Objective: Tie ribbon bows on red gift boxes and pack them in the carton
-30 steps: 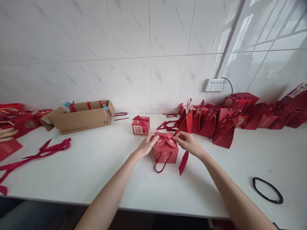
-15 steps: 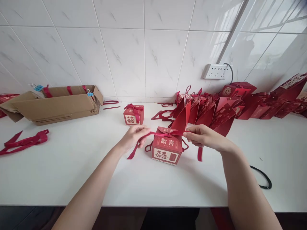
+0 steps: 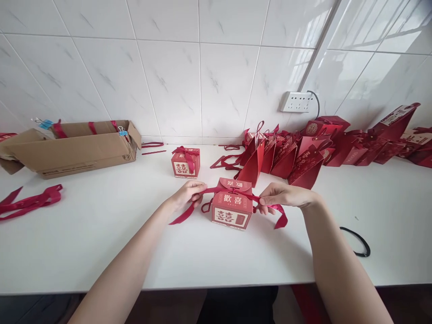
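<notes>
Red gift box (image 3: 232, 208), a small matte card cube with gold double-happiness characters on its front and a scalloped flap on top, sits near the middle of the white counter (image 3: 101, 243), a little back from its front edge. A satin red ribbon (image 3: 216, 191) crosses its lid and is drawn taut to both sides. The left hand (image 3: 187, 194) pinches one end just left of the box, the loose tail drooping to the counter; the right hand (image 3: 282, 196) pinches the other end just right of it. A finished box (image 3: 185, 162) with a tied bow stands behind, towards the counter's back edge. Glossy folded red bags (image 3: 303, 153) crowd the back right, an open cardboard carton (image 3: 70, 146) lies at the back left, and spare ribbons (image 3: 30, 202) lie by the left edge.
</notes>
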Available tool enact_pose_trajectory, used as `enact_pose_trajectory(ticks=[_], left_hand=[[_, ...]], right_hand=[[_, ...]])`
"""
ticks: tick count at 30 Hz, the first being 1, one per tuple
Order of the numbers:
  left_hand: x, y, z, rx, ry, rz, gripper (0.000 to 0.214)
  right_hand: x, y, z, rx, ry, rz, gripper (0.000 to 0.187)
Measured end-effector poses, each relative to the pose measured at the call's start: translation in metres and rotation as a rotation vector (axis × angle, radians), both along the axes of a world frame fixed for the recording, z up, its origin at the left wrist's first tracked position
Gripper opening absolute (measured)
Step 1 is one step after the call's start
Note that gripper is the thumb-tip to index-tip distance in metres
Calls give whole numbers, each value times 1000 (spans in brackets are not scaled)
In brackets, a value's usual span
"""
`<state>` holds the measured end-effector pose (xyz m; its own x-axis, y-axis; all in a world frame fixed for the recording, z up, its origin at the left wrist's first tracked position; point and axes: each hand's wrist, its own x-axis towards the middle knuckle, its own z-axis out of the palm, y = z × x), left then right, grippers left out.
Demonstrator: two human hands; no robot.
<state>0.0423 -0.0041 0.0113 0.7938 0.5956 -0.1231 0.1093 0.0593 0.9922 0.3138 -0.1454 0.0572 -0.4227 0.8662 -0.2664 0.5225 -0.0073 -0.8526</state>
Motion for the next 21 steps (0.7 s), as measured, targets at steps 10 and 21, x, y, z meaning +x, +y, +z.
enact_pose_trajectory(ticks=[10, 21], left_hand=[[-8, -4, 4, 15, 59, -164, 42], [-6, -21, 21, 395, 9, -91, 27]], right_hand=[[10, 3, -7, -150, 66, 104, 49], [-20, 4, -3, -174, 193, -69, 53]])
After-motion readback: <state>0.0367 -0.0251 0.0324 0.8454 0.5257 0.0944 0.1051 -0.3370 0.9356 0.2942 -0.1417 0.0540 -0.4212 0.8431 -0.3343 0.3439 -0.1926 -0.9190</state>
